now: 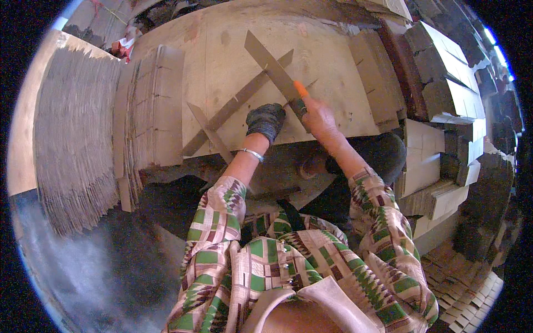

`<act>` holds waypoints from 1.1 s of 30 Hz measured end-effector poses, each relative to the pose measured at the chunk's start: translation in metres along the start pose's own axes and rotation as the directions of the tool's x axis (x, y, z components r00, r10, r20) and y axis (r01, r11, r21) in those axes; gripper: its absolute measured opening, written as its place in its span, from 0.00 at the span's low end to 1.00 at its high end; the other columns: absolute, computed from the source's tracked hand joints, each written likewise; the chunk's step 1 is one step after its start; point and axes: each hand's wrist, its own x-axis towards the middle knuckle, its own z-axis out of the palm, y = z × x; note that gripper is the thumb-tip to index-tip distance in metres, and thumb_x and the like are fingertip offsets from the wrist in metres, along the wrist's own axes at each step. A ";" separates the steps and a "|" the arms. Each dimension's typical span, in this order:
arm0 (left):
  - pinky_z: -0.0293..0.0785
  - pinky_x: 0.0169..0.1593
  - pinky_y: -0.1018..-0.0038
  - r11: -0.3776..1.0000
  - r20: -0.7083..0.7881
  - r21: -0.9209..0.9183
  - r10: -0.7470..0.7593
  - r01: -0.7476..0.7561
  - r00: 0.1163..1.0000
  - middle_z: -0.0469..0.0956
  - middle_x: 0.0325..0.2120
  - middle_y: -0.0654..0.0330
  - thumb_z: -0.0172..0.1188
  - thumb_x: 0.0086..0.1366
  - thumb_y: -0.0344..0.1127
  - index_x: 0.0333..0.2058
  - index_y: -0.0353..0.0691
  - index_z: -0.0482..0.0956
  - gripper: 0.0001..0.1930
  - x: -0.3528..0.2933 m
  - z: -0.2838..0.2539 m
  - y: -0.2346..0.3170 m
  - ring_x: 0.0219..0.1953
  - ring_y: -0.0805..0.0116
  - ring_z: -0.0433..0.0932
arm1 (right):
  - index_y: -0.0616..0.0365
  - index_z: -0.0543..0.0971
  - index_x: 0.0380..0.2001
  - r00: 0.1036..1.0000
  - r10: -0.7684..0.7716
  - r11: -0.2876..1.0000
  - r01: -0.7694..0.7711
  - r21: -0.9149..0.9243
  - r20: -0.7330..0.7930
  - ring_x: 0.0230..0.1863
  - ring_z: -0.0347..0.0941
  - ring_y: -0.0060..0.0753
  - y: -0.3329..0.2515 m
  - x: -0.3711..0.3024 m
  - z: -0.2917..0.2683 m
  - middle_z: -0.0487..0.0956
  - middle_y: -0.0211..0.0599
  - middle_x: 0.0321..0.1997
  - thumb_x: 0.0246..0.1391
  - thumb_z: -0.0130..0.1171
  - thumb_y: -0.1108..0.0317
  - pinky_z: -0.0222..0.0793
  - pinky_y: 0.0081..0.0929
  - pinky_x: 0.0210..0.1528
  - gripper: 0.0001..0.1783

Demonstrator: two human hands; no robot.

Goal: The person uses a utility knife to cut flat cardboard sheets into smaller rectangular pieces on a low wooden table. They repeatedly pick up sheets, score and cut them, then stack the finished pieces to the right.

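Observation:
My right hand [321,119] is bare except for an orange finger cover on one fingertip and a dark wrap on another. It pinches the near end of a long brown cardboard strip [269,60], which slants away to the far left. Beside it, my left hand [266,122] wears a dark knitted glove, its fingers curled closed; what they hold, if anything, is hidden. A second slotted cardboard strip [225,114] lies on the board, crossing under the first. A shorter strip [210,132] rests across its near end, left of my gloved hand.
The pale wooden board [333,66] carries stacked slotted cardboard pieces at its left [155,105] and right [377,77]. A tall stack of cardboard sheets [75,127] stands farther left. More cardboard bundles [452,72] are piled at the right, beyond a dark reddish-brown beam [401,61].

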 end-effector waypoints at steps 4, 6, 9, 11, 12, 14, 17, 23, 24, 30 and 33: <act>0.74 0.55 0.52 0.999 -0.431 -0.030 0.011 -0.026 0.902 0.83 0.43 0.49 0.47 0.71 0.54 0.45 0.51 0.85 0.21 0.005 0.010 -0.017 0.48 0.48 0.81 | 0.33 0.57 0.73 0.995 0.066 0.997 -0.070 0.040 0.081 0.37 0.80 0.63 -0.014 0.002 -0.012 0.82 0.56 0.34 0.54 0.59 0.74 0.75 0.56 0.37 0.45; 0.74 0.56 0.53 1.000 -0.662 0.023 0.003 0.016 0.750 0.83 0.44 0.50 0.48 0.70 0.54 0.45 0.49 0.85 0.21 0.014 0.000 -0.031 0.49 0.48 0.81 | 0.33 0.57 0.73 0.990 0.087 0.994 -0.093 0.051 0.109 0.37 0.79 0.63 -0.020 0.002 -0.018 0.82 0.57 0.34 0.54 0.59 0.74 0.75 0.56 0.36 0.45; 0.76 0.54 0.54 0.984 -0.550 0.037 -0.125 0.174 0.826 0.84 0.44 0.51 0.49 0.69 0.51 0.43 0.46 0.86 0.20 0.028 -0.034 -0.052 0.48 0.50 0.83 | 0.32 0.56 0.73 0.996 0.060 0.997 -0.063 0.049 0.071 0.37 0.79 0.64 -0.020 0.000 -0.017 0.82 0.58 0.35 0.54 0.60 0.74 0.74 0.57 0.35 0.46; 0.79 0.51 0.54 0.963 -0.146 -0.047 -0.269 0.265 0.952 0.84 0.43 0.51 0.49 0.69 0.49 0.43 0.47 0.86 0.19 0.036 -0.041 -0.065 0.47 0.50 0.83 | 0.32 0.55 0.73 0.998 0.040 0.998 -0.042 0.050 0.043 0.37 0.80 0.64 -0.021 -0.003 -0.014 0.81 0.59 0.34 0.54 0.59 0.74 0.74 0.57 0.35 0.46; 0.79 0.49 0.54 0.959 -0.144 -0.032 -0.282 0.280 0.949 0.84 0.42 0.51 0.49 0.69 0.48 0.42 0.47 0.86 0.18 0.038 -0.041 -0.065 0.46 0.50 0.84 | 0.32 0.55 0.73 0.997 0.049 0.998 -0.051 0.035 0.055 0.37 0.80 0.64 -0.019 -0.005 -0.012 0.82 0.58 0.35 0.54 0.59 0.74 0.74 0.57 0.36 0.46; 0.81 0.46 0.54 0.951 -0.137 -0.001 -0.306 0.309 0.942 0.84 0.41 0.51 0.50 0.68 0.45 0.40 0.47 0.87 0.17 0.038 -0.038 -0.062 0.45 0.49 0.84 | 0.32 0.54 0.74 0.994 0.072 0.997 -0.073 0.003 0.083 0.38 0.80 0.64 -0.016 -0.007 -0.010 0.82 0.58 0.35 0.54 0.58 0.75 0.74 0.58 0.38 0.47; 0.81 0.47 0.53 0.950 -0.178 -0.017 -0.310 0.312 0.934 0.84 0.40 0.51 0.50 0.67 0.44 0.38 0.47 0.88 0.17 0.035 -0.032 -0.060 0.45 0.49 0.84 | 0.32 0.55 0.73 0.994 0.062 0.998 -0.064 0.019 0.087 0.38 0.80 0.64 -0.019 -0.006 -0.012 0.82 0.56 0.35 0.54 0.56 0.76 0.75 0.59 0.39 0.45; 0.81 0.47 0.55 0.937 -0.137 -0.012 -0.346 0.348 0.928 0.84 0.41 0.50 0.50 0.67 0.44 0.40 0.47 0.87 0.16 0.043 -0.035 -0.068 0.45 0.50 0.84 | 0.30 0.60 0.71 0.983 0.066 0.996 -0.053 -0.078 0.171 0.36 0.79 0.62 -0.028 0.017 -0.016 0.82 0.56 0.32 0.54 0.55 0.75 0.73 0.55 0.38 0.43; 0.80 0.48 0.54 0.937 -0.159 -0.023 -0.347 0.348 0.924 0.84 0.41 0.50 0.50 0.67 0.45 0.40 0.48 0.87 0.17 0.043 -0.035 -0.068 0.45 0.49 0.84 | 0.30 0.60 0.71 0.983 0.059 0.996 -0.047 -0.072 0.174 0.36 0.79 0.62 -0.027 0.018 -0.017 0.82 0.56 0.31 0.54 0.55 0.75 0.73 0.54 0.38 0.42; 0.80 0.48 0.53 0.935 -0.191 -0.048 -0.353 0.351 0.916 0.84 0.40 0.49 0.49 0.67 0.45 0.40 0.49 0.87 0.17 0.034 -0.036 -0.064 0.44 0.47 0.84 | 0.32 0.61 0.71 0.976 0.045 0.998 -0.036 -0.047 0.215 0.35 0.79 0.62 -0.032 0.009 -0.035 0.81 0.56 0.32 0.55 0.55 0.76 0.73 0.52 0.38 0.42; 0.81 0.47 0.56 0.933 -0.178 -0.028 -0.358 0.359 0.916 0.84 0.41 0.50 0.50 0.68 0.41 0.40 0.49 0.87 0.15 0.034 -0.034 -0.063 0.45 0.49 0.84 | 0.31 0.60 0.72 0.968 0.057 0.994 -0.033 -0.102 0.243 0.35 0.79 0.62 -0.035 0.011 -0.039 0.81 0.57 0.32 0.55 0.55 0.75 0.74 0.52 0.38 0.42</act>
